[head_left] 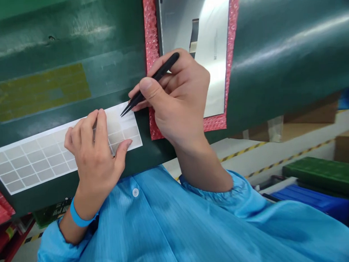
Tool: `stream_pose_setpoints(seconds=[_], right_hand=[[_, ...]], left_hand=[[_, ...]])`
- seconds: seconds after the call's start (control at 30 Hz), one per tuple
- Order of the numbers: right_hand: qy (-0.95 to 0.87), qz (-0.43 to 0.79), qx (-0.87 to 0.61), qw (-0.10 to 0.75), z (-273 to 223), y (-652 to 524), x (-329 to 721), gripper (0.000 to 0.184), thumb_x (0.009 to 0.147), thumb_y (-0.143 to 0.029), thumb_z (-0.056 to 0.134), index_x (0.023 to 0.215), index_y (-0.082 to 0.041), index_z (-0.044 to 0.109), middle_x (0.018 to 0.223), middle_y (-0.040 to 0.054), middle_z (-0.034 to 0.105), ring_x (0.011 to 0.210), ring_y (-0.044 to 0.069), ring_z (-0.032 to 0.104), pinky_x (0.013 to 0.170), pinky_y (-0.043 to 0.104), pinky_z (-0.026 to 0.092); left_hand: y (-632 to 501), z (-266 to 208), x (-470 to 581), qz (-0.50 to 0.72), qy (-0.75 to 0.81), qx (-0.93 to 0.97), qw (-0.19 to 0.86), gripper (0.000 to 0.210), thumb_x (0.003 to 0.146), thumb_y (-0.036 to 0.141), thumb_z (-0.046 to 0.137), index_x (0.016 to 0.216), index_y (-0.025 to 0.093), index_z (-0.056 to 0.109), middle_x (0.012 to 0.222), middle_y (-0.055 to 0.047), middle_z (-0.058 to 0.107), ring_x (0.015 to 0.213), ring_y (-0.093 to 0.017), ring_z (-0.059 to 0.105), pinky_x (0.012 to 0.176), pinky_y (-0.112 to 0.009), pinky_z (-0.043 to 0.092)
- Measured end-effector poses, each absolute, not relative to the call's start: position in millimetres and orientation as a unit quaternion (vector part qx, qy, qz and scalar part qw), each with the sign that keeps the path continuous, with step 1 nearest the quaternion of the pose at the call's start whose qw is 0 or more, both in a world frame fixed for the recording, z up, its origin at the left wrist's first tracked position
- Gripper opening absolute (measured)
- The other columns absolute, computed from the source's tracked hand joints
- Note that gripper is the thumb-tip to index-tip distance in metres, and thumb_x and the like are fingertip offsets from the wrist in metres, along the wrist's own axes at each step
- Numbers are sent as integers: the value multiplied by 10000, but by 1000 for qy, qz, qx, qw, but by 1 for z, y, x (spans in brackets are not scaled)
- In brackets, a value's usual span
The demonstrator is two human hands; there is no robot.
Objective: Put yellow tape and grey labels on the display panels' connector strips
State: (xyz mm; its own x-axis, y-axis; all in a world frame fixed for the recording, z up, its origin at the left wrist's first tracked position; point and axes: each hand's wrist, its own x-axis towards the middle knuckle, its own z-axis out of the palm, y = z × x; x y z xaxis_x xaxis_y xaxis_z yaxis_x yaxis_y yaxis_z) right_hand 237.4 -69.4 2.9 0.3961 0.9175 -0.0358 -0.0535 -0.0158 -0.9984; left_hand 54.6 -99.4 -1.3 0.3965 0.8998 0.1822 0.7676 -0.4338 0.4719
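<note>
A white backing sheet (24, 171) carrying rows of pale grey rectangular stickers lies on the green mat. My left hand (96, 153) rests on its right half, fingers stretched out and the thumb near the lower edge. My right hand (179, 96) grips black tweezers (161, 72) between thumb and fingers. Their tips point down and left, over a bare white patch of the sheet close to its upper right corner. Whether the tips touch the sheet I cannot tell. No sticker shows between them.
Pink bubble wrap (152, 44) lies under a silvery metal panel (176, 20) partly covered by a white sheet (214, 68). A yellow sticker sheet (41, 91) lies at the left. The green mat (264, 78) ends before my blue coat. Blue bins (311, 202) and cardboard boxes stand lower right.
</note>
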Motion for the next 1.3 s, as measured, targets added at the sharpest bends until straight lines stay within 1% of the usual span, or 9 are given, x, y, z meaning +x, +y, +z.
stream_pose_setpoints(seconds=[0.13,0.37,0.5,0.6,0.8,1.0,1.1,1.17,1.3], right_hand=[[-389,400,-564,608,0,-60,234,368,904,-493,861,872,-287,558,724,-44,642,741,193,740,565,286,605],[-398,396,-574,596,4,-56,233,406,877,-517,879,849,-291,543,739,-37,636,745,208,744,578,324,612],[-413,404,-575,579,5,-52,234,383,888,-464,870,836,-281,538,749,-30,637,729,209,749,554,319,610],[-436,410,-561,572,2,-48,236,344,896,-430,848,833,-278,547,726,-29,645,705,212,745,513,313,601],[-437,434,-570,543,-1,-43,236,417,846,-532,885,827,-292,545,686,-39,664,668,208,723,510,319,600],[-439,415,-531,595,6,-55,228,376,886,-476,873,846,-282,553,773,-38,585,727,177,733,511,281,596],[-431,426,-498,621,9,-64,233,340,923,-445,855,902,-282,557,749,-45,624,668,159,705,502,267,594],[-424,410,-493,640,9,-68,245,321,947,-438,834,933,-284,553,737,-41,669,626,157,688,500,269,598],[-392,342,-546,657,7,-77,290,425,879,-550,874,925,-291,540,748,-35,721,543,149,663,453,256,573]], left_hand=[[-99,3,55,196,519,816,162,762,937,529,757,1513,74,555,1466,-250,592,1355,-410,539,1172,-558,366],[-99,4,56,175,523,817,169,791,919,567,764,1525,106,545,1487,-237,565,1362,-424,512,1174,-568,355],[-99,4,57,181,526,812,173,775,918,547,770,1526,123,544,1496,-232,562,1371,-429,506,1178,-574,351],[-100,3,58,180,526,813,175,789,903,530,793,1520,107,543,1496,-246,560,1369,-434,507,1167,-575,355],[-100,2,59,191,530,806,181,787,885,521,812,1516,136,540,1499,-221,570,1376,-424,507,1170,-550,344],[-99,4,59,189,547,794,185,808,845,509,859,1503,154,554,1491,-206,574,1372,-408,513,1157,-523,359],[-96,3,57,189,544,797,180,876,805,526,892,1505,125,551,1479,-223,575,1363,-413,522,1159,-530,376],[-95,1,55,198,539,800,173,893,795,544,896,1510,137,547,1484,-223,570,1373,-426,522,1175,-552,380],[-91,-3,43,213,512,819,146,759,879,495,831,1513,183,554,1487,-244,572,1388,-459,532,1185,-620,399]])
